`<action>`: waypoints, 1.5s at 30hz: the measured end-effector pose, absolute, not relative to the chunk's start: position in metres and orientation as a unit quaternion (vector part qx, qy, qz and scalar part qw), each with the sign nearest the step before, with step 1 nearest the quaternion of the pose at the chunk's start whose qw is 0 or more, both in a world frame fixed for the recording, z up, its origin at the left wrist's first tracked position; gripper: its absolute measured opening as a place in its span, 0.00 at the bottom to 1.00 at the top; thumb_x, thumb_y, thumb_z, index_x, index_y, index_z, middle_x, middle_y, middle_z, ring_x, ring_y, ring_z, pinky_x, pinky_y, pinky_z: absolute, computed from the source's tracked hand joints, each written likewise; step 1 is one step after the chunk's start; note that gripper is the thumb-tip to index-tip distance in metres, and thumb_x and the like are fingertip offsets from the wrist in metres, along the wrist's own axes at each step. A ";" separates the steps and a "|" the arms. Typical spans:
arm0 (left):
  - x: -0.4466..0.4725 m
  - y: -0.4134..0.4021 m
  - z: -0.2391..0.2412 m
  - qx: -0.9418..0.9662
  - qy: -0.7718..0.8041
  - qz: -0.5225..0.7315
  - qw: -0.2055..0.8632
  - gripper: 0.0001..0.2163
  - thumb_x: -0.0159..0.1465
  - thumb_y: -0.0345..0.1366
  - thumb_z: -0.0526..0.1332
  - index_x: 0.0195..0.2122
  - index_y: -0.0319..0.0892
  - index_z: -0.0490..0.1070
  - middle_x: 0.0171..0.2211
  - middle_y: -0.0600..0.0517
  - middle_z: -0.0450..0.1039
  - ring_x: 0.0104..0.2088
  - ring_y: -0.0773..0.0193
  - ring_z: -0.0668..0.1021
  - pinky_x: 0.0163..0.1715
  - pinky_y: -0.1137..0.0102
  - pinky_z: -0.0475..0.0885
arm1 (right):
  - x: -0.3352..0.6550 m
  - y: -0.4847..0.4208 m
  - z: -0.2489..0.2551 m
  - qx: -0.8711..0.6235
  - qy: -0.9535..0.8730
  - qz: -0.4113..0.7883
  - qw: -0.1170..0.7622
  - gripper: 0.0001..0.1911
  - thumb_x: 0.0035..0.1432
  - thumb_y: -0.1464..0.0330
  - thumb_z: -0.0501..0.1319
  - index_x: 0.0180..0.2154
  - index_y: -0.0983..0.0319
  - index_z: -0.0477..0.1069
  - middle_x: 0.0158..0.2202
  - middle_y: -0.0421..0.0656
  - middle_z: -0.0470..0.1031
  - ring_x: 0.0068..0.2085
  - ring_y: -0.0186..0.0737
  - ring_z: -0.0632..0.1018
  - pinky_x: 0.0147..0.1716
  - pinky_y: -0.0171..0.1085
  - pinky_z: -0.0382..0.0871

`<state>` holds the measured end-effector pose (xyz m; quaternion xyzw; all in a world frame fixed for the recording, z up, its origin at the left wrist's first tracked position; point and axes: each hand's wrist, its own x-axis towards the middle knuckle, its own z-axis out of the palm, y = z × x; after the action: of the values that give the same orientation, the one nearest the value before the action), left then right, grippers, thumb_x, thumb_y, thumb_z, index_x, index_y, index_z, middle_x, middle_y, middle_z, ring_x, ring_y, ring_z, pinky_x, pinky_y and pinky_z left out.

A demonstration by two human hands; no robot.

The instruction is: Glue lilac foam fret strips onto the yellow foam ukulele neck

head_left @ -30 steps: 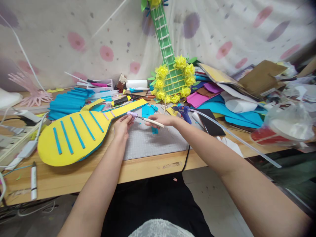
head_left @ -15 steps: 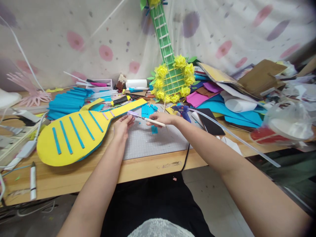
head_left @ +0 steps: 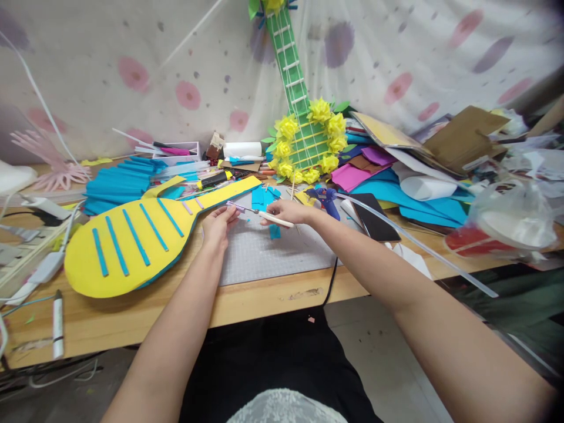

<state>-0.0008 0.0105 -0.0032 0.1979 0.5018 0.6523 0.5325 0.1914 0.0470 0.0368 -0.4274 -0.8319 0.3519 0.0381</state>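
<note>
My left hand [head_left: 221,224] pinches a small purple strip [head_left: 232,204] above the left part of the grey cutting mat [head_left: 282,261]. My right hand [head_left: 284,211] is closed around the white handles of a pair of scissors [head_left: 278,220], whose blades point left and lie at the strip. Left of my hands rests a yellow paper guitar [head_left: 126,264] with blue strips across its body and two short pink strips at the start of its neck. Blue paper scraps [head_left: 264,198] lie on the mat just beyond the scissors.
Behind the mat, a green paper guitar [head_left: 304,141] with yellow flowers leans on the curtain. A blue glue gun [head_left: 325,201], a black phone [head_left: 374,216] and stacked coloured paper [head_left: 409,200] are at right. A white marker [head_left: 58,326] lies front left.
The scissor blades have closed in on the purple strip, which now shows as a narrower sliver. Both hands stay in nearly the same place.
</note>
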 end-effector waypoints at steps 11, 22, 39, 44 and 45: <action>0.001 0.008 -0.001 0.220 0.512 0.644 0.524 0.09 0.48 0.24 0.66 0.27 0.37 0.66 0.21 0.51 0.74 0.23 0.67 0.77 0.31 0.71 0.73 | 0.184 0.041 0.043 -0.439 -0.822 0.360 0.046 0.27 0.42 0.44 0.58 0.25 0.63 0.64 0.18 0.35 0.62 0.21 0.28 0.64 0.24 0.31 0.53; 0.000 0.011 -0.008 0.246 0.487 0.664 0.511 0.09 0.48 0.29 0.66 0.30 0.36 0.69 0.26 0.50 0.75 0.27 0.68 0.78 0.36 0.70 0.73 | 0.186 0.048 0.022 -0.540 -0.830 0.130 0.053 0.22 0.52 0.49 0.54 0.34 0.62 0.67 0.32 0.47 0.72 0.33 0.40 0.71 0.29 0.34 0.56; 0.003 0.011 -0.009 0.261 0.437 0.666 0.545 0.08 0.49 0.30 0.67 0.28 0.37 0.68 0.25 0.52 0.73 0.28 0.69 0.77 0.38 0.67 0.73 | 0.250 0.000 0.009 -0.688 -0.692 0.118 0.185 0.15 0.55 0.56 0.53 0.30 0.61 0.67 0.30 0.45 0.72 0.32 0.41 0.71 0.33 0.38 0.60; 0.004 0.014 -0.013 0.249 0.430 0.674 0.546 0.09 0.47 0.30 0.68 0.28 0.36 0.69 0.25 0.52 0.73 0.26 0.68 0.76 0.33 0.70 0.72 | 0.294 -0.001 -0.001 -0.757 -0.605 0.017 0.245 0.19 0.51 0.53 0.57 0.32 0.63 0.67 0.34 0.50 0.72 0.38 0.46 0.71 0.37 0.40 0.62; 0.003 0.015 -0.014 0.246 0.431 0.674 0.547 0.09 0.47 0.30 0.68 0.28 0.36 0.69 0.24 0.52 0.73 0.25 0.69 0.76 0.32 0.70 0.72 | 0.298 0.003 -0.003 -0.755 -0.602 -0.009 0.261 0.20 0.50 0.53 0.58 0.34 0.64 0.68 0.36 0.51 0.72 0.41 0.48 0.71 0.39 0.41 0.62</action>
<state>0.0035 0.0150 -0.0140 0.2463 0.4307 0.6744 0.5469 0.2983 0.0030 -0.0033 -0.7548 -0.6017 -0.0089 0.2610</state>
